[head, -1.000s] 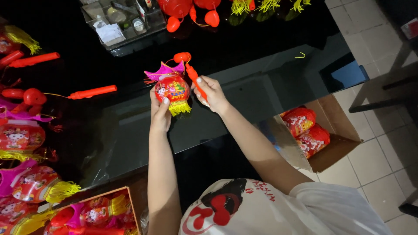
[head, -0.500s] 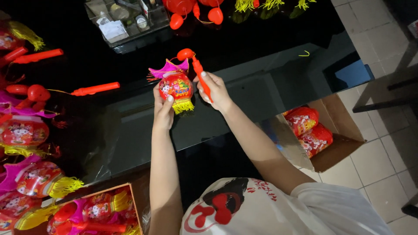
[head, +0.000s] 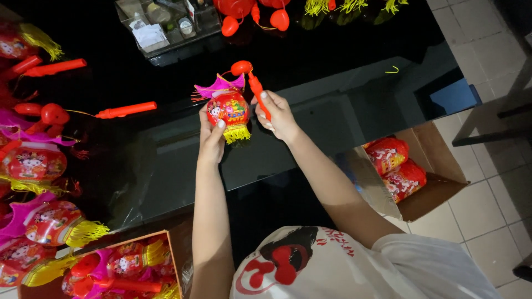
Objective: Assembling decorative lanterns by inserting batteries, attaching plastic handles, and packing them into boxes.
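Above the centre of the frame, a person holds a small round red toy lantern with a magenta paper crown and yellow fringe over a glossy black tabletop. The left hand cups the lantern from below and from its left side, thumb and fingers closed on the printed body. The right hand is wrapped around the lantern's orange-red plastic handle stick, which rises toward a red bulb-shaped cap just above the crown; a thin cord appears to join cap and lantern, though its path is too fine to follow.

The work looks to be at the assembly or checking stage, with the stick being lined up against the lantern body. The next move would seem to call for a steady left-hand hold while the right hand turns or seats the stick without crushing the paper crown or snagging the fringe.

Finished lanterns with matching sticks crowd the left edge of the frame. An open cardboard box of packed lanterns sits at the lower left, and a second open cardboard carton with wrapped red lanterns rests on the tiled floor at the right. A clear plastic organiser tray stands at the top, near more red parts.
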